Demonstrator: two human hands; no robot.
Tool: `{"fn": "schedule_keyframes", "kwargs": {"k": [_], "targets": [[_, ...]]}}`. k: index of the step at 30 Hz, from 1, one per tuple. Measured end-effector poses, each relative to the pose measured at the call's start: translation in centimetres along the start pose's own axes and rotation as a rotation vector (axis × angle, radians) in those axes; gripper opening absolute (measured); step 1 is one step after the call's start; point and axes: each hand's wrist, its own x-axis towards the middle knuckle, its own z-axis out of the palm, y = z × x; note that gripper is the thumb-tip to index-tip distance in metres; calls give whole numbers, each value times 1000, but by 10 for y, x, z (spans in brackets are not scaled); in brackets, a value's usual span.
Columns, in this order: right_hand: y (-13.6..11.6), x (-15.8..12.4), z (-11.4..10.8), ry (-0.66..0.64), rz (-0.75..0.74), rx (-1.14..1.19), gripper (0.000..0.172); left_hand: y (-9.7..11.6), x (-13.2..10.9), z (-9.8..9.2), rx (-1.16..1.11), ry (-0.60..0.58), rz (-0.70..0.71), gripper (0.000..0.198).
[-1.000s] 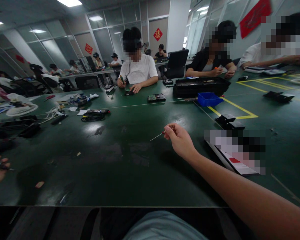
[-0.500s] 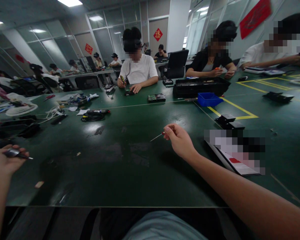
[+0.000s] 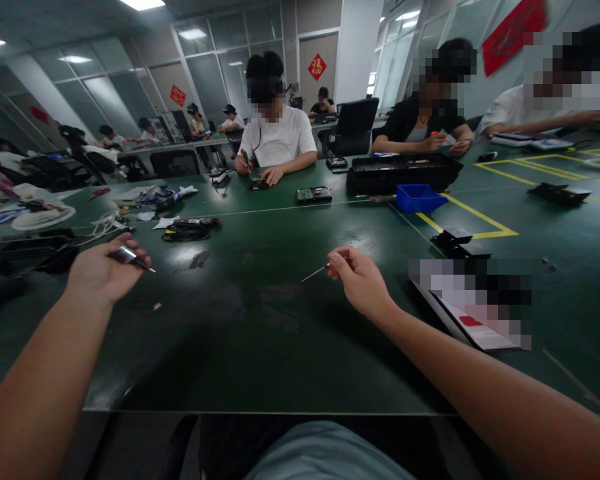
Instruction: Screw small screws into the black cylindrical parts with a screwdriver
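Note:
Over the left part of the green table [image 3: 220,360], my left hand [image 3: 103,270] is palm-up and closed around a silver-and-black screwdriver-like tool [image 3: 126,255]. Its short metal tip points right and slightly down; the rest of its body is hidden by the hand. My right hand [image 3: 357,277] pinches a thin screwdriver [image 3: 314,273] by its small reddish handle, mostly covered by the fingers. The slim shaft points left and a little down, above the table. The two tools are well apart, and neither tip touches another object.
A blue bin [image 3: 420,199], a long black tray [image 3: 403,173] and a hard drive [image 3: 313,195] are at the far side. Black brackets [image 3: 460,245] and a partly blurred booklet [image 3: 473,313] lie right. A coiled black cable [image 3: 187,231] lies left. Several people sit around.
My left hand has moved right and up, further over the table, with its tool still held. My right hand and its screwdriver have stayed practically still.

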Motion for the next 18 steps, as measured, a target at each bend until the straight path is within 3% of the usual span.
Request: {"fn": "schedule_keyframes", "kwargs": {"k": [4,10,14,18], "targets": [[3,2,0,8,-2,3,28,-14,-16,49,-181,-104,-100,22],[0,1,-1,4,-3,9,28,-39,-48,113,-238,-291,-168,23],[-6,-1,-2,-2,2,3,27,-51,-75,144,-259,-440,-235,33],[-7,-1,-2,4,-2,3,26,-70,-92,166,-171,-590,-159,42]]}}
